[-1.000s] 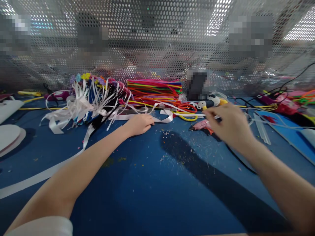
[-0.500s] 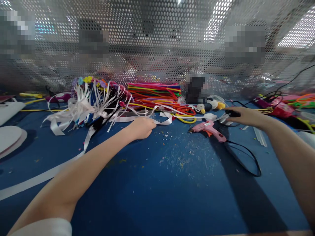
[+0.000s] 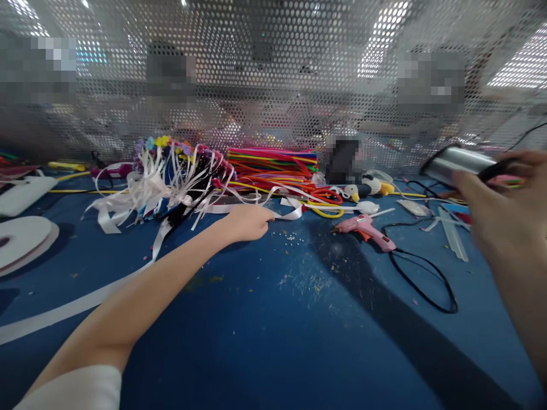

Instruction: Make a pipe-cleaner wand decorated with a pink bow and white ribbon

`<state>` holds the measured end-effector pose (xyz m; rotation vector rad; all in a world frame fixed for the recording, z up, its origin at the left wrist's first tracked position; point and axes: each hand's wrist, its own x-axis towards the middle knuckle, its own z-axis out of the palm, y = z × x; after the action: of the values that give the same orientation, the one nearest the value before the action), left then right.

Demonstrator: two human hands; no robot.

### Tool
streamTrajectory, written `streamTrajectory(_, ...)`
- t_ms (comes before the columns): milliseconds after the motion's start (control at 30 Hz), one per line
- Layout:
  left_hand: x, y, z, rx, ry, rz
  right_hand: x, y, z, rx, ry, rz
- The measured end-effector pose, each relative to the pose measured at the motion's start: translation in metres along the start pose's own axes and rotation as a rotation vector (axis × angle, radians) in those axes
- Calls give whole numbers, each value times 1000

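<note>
head view: on the right, the right hand grasps a black-ended silver cylinder above the table, right arm raised. mid-scene, the left hand is curled against the white ribbon, pinching or not i cannot tell; left arm outstretched from near left.

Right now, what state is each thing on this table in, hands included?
Silver spool, held above the table
Right hand, raised, holding the spool
White ribbon, unwound, curling
Left hand, fingers curled, grip on ribbon unclear
Pink glue gun, lying on its side
Pipe cleaners, stacked
White reel, lying flat, partly out of frame
Beads, scattered
</note>
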<state>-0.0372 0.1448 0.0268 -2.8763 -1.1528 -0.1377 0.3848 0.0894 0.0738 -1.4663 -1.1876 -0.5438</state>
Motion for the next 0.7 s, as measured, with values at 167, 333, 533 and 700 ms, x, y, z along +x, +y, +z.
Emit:
streamTrajectory(167,-6,43,-18,-668,0,153,-83,-111,-36,884,-582,321)
streamTrajectory(333,-16,88,-19,-1585,-332,431,-127,-153,-55,1010,-844,437)
streamTrajectory(533,-23,110,-17,-1860,-364,202,-126,-157,-49,1029,-727,581)
streamTrajectory(700,-22,119,-26,-1844,-295,90,-128,-153,-49,1125,-788,753)
